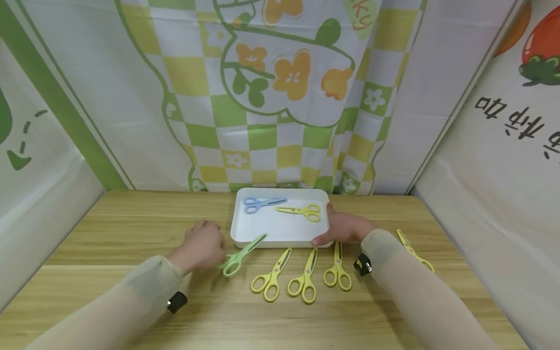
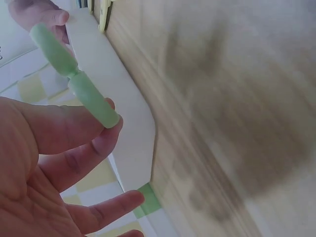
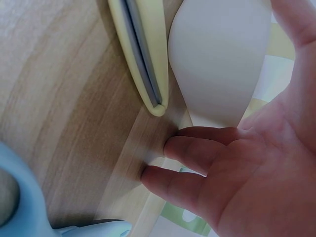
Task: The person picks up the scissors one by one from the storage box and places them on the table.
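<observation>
My left hand [image 1: 204, 245] pinches a pair of light green scissors [image 2: 91, 98] by a handle between thumb and fingertip, with the other fingers spread. In the head view the blades of these green scissors overlap the front left edge of a white tray [image 1: 262, 229]. My right hand [image 1: 345, 227] holds the tray's right end, the thumb at its front corner and the fingers around the side. Inside the tray lie blue scissors [image 1: 263, 202] and yellow scissors [image 1: 297, 210].
Three yellow scissors [image 1: 307, 278] lie in a row before the tray, blades toward it. More yellow scissors [image 1: 410, 249] lie beyond my right forearm. Blue scissors [image 3: 29, 197] show near my right hand. A patterned curtain [image 1: 271, 146] hangs behind the wooden table [image 1: 153, 223].
</observation>
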### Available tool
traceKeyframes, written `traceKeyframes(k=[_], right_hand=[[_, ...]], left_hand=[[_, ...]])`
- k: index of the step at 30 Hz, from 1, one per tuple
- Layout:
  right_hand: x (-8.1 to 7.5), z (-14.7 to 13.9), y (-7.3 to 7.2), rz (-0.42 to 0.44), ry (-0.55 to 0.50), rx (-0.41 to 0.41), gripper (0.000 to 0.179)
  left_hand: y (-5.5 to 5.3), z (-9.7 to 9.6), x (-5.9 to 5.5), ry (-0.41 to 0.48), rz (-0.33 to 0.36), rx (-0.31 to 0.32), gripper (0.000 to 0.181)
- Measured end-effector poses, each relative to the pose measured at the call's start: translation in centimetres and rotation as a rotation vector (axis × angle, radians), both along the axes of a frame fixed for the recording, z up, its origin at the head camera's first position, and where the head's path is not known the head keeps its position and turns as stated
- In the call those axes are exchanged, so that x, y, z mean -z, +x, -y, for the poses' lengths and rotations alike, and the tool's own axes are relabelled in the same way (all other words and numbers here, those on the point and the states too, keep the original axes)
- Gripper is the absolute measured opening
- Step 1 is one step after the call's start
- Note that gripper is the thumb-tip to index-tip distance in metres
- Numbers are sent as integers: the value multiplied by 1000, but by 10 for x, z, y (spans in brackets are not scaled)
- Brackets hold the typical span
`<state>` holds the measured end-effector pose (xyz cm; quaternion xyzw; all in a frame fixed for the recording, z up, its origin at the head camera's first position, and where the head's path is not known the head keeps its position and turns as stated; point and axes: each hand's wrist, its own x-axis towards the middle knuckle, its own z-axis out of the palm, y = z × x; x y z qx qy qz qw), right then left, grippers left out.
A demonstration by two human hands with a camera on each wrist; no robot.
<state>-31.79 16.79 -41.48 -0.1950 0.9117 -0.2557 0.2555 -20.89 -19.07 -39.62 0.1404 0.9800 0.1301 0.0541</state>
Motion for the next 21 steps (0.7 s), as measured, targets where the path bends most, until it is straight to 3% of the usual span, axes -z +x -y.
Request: traceKeyframes(k=[9,15,21], right_hand=[[-1,1,0,-6,24,-9,138],[0,1,-1,-6,21,-12,138],[-1,0,0,-5,16,-7,137]], left_hand=[[12,7,5,46,-6,45,17],[16,13,6,55,-48,46,19],[19,16,10,52,-27,37,20]])
